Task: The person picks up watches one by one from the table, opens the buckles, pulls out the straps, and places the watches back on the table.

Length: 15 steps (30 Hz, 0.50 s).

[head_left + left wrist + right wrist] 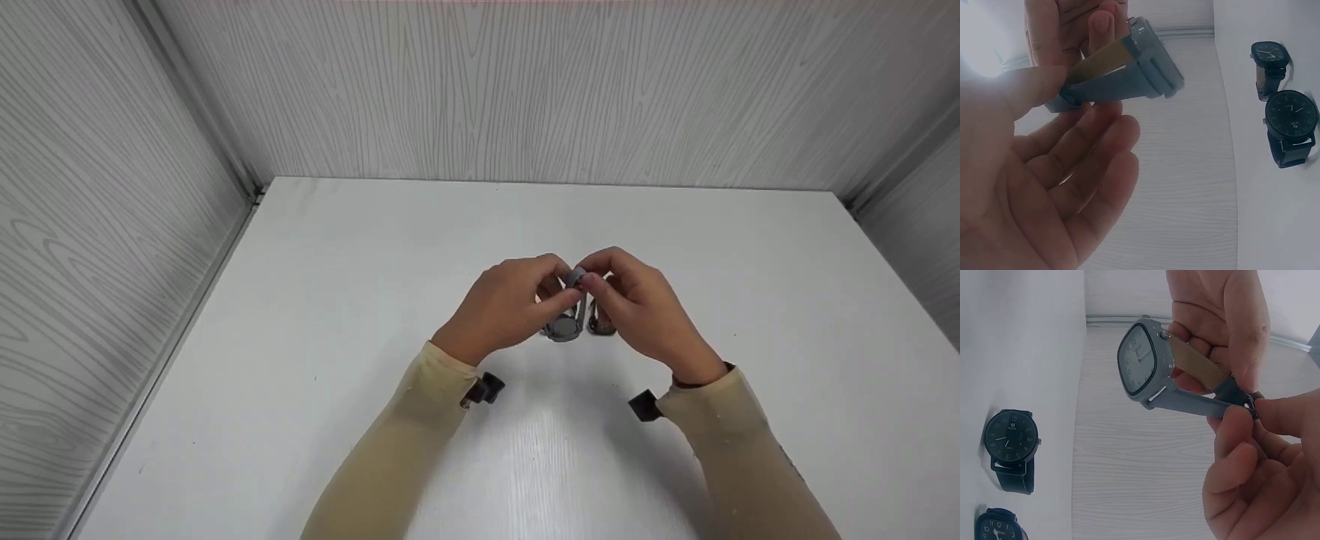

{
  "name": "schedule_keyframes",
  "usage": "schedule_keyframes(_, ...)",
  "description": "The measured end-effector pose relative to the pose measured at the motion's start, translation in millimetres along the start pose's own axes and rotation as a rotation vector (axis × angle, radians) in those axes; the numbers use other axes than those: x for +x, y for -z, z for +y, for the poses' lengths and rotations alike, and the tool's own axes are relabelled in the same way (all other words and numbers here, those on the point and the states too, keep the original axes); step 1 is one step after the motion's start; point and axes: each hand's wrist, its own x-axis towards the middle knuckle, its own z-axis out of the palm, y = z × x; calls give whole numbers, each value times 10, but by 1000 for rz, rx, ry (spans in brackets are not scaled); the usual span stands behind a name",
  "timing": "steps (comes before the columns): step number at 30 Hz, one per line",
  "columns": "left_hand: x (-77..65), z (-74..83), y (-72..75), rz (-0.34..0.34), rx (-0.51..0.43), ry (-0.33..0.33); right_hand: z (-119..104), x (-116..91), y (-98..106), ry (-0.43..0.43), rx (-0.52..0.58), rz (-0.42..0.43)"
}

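Note:
A grey wristwatch (564, 328) with a rounded-square case hangs by its strap between both hands. My left hand (514, 304) pinches the strap near its end between thumb and fingers. From the other side my right hand (637, 304) grips the same part with thumb and forefinger, at the buckle (1250, 404). The strap (1190, 400) forms a closed-looking loop with a tan inner side; fingertips partly hide the buckle. In the right wrist view the pale dial (1139, 359) faces away from the hands.
On the white table (375, 262), below the hands, lie a round black watch (1012, 436) and a smaller dark squarish watch (1270, 53). Pale wood-grained panels (480, 90) stand behind the table and at both sides.

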Motion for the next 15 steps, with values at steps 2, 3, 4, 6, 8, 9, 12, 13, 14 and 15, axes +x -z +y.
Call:
schedule_keyframes(2,2,-7,8,-1,0,11,2,0,-1,-4,4,7)
schedule_keyframes(3,2,-9,12,-6,-3,17,2,-1,-1,-9,6,10)
schedule_keyframes(4,2,-11,15,-12,-6,20,2,-1,2,-11,6,13)
schedule_keyframes(6,2,-13,23,-28,-6,18,2,-2,8,-15,7,16)
schedule_keyframes(8,2,-15,27,-40,6,13,2,-3,16,-15,-1,11)
schedule_keyframes(9,3,-17,28,-43,12,7,2,-2,20,-14,-8,7)
schedule_keyframes(12,8,-24,26,-44,37,-14,2,0,30,-14,-29,-3)
schedule_keyframes(13,8,-24,27,-44,40,-17,2,1,33,-17,-36,-3)
schedule_keyframes(14,10,-26,26,-43,42,-22,2,3,36,-22,-40,-3)
schedule_keyframes(15,14,-27,25,-42,44,-25,1,4,38,-28,-48,-3)
